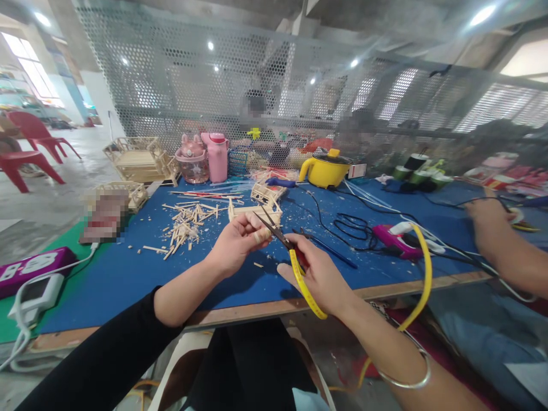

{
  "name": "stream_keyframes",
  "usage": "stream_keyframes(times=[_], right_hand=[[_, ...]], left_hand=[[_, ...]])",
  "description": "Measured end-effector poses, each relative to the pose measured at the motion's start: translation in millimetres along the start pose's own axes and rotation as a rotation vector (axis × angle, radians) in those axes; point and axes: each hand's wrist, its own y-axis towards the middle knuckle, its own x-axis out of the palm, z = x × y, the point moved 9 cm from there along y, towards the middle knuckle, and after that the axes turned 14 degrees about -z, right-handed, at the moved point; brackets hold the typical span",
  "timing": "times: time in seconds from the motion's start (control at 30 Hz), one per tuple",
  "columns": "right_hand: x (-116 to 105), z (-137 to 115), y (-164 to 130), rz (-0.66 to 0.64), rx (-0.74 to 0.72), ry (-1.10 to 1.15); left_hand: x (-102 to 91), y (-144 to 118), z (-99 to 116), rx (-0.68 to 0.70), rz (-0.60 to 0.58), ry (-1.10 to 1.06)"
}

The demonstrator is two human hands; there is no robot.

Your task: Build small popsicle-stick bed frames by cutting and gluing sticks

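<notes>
- Scissors (280, 235) sit in your right hand (319, 274), which is closed around their yellow handles (305, 285), with the open dark blades pointing up and left toward your other hand.
- Your left hand (235, 242) is pinched shut on a small wooden stick piece (256, 235); one fingertip wears a pale band, and the blades meet that hand right at the fingertips.
- Both hands hover just above the near edge of the blue-covered table (128, 274), close together in the middle of the head view.
- Just behind your left hand stands a small frame built of wooden sticks (257, 210), and to its left lies a scattered heap of stick offcuts (186, 225).
- Further back on the table you see larger stick models (141, 160), a pink bottle (217, 157), a pink lidded cup (192, 160) and a yellow electric pot (325, 168).
- To the right of your hands lies a pink-and-white glue gun (396, 237) among black cables (351, 225), with a yellow cord (423, 268) arcing down past the table edge.
- At the far right another person's hand (488, 220) rests on the table.
- At the left edge a purple power strip (29, 268) lies on a green mat.
</notes>
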Motion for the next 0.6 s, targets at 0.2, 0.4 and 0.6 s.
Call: stream_keyframes(times=[0.2, 0.4, 0.6], right_hand=[[1.2, -4.2, -4.5, 0.065, -0.086, -0.134], [3.7, -10.7, -4.7, 0.04, -0.135, -0.098], [4.3, -16.6, -5.7, -0.038, -0.142, -0.005]], left_hand=[[3.3, -2.3, 1.5, -0.032, 0.0, -0.005], [7.4, -2.8, 4.3, -0.01, -0.025, -0.001], [10.6, -2.5, 8.6, 0.01, -0.047, 0.02]])
